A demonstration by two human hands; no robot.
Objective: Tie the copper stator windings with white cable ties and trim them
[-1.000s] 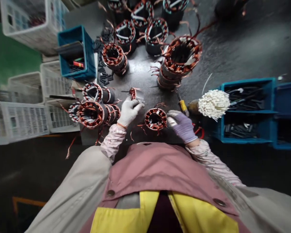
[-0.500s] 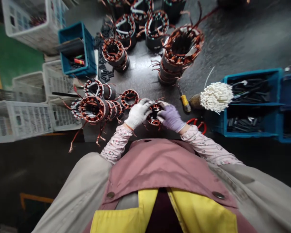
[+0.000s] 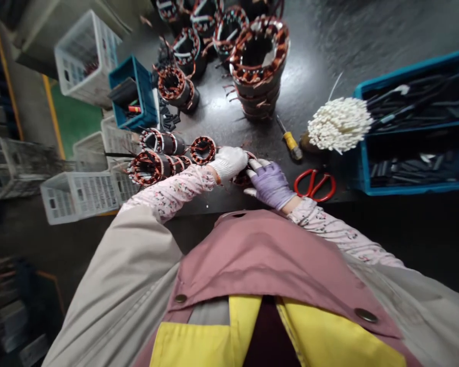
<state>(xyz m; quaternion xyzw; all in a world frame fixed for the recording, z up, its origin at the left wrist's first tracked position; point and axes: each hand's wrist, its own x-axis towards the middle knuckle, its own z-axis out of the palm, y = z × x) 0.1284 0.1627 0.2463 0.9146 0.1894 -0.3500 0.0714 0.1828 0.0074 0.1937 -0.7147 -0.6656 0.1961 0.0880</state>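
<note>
Item under inspection: the copper-wound ring, located near the near edge of the counter, between the two hands. From the left hand, in a white glove, it lies to the right and slightly nearer; from the right hand, in a purple glove, it lies to the left. Both hands appear to be in contact with it, so neither is clearly the closer.

Left hand: laid over the left and far part of the ring, fingertips hidden; whether it grips cannot be determined. Right hand: fingers at the ring's right side, thumb set apart toward the near side; a firm hold cannot be confirmed.

The ring's long axis cannot be established (the gloves cover most of the rim, and only dark and copper patches show).

Just left of the left hand, a second wound ring has its opening facing up. To the right of the right hand lie red-handled scissors, just beside the sleeve; farther off and to the right of the ring lies a yellow-handled screwdriver.
</note>
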